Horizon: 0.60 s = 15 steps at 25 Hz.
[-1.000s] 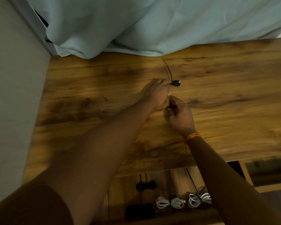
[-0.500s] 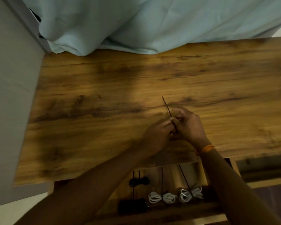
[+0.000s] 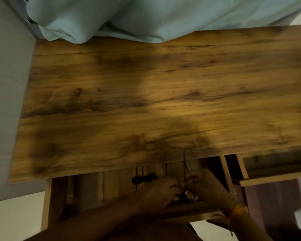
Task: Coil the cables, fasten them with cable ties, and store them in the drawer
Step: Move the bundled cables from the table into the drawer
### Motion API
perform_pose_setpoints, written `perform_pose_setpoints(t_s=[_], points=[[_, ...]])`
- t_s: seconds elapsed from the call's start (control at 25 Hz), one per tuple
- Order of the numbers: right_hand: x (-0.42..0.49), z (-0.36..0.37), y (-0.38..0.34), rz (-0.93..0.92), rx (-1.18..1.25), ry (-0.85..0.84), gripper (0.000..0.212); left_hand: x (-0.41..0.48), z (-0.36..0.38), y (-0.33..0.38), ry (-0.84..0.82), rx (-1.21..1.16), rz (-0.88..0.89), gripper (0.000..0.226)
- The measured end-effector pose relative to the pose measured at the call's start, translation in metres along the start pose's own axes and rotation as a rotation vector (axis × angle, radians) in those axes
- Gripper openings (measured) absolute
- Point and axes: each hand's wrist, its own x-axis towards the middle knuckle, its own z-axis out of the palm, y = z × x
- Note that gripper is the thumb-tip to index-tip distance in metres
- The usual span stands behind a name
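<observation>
Both hands are low in the view, over the open wooden drawer (image 3: 48, 202) below the tabletop's front edge. My left hand (image 3: 159, 192) and my right hand (image 3: 201, 186) pinch a small coiled black cable (image 3: 182, 199) between them. A thin black cable tie tail (image 3: 184, 162) sticks up from that bundle across the table edge. Another tied black cable (image 3: 143, 179) lies in the drawer just left of my hands, with its tie tails pointing up. The white cables seen earlier are hidden under my hands.
The wooden tabletop (image 3: 146, 101) fills the middle. Pale blue fabric (image 3: 146, 16) drapes over its far edge. A second drawer (image 3: 274, 173) at the right stands partly open. A grey wall (image 3: 5, 84) borders the left side.
Both hands moved together from the tabletop toward me and down over the open drawer, carrying the tied black cable. The view also shifted, so the table sits higher in the frame.
</observation>
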Motion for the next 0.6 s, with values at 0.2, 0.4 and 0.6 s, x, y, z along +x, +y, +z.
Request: perform_pose_setpoints(t_s=[0.2,0.4,0.6], points=[[0.027,0.020,0.011,0.125,0.012,0.062,0.015,-0.001,0.014,-0.001,-0.136,-0.033,-0.164,0.025],[0.070,0.027,0.011,-0.097,-0.214,0.254,0.024,0.012,0.018,-0.008,-0.059,-0.056,-0.386,0.024],[0.084,0.043,0.019,-0.232,-0.542,0.175,0.022,0.017,0.024,-0.009,-0.113,0.032,-0.484,0.028]])
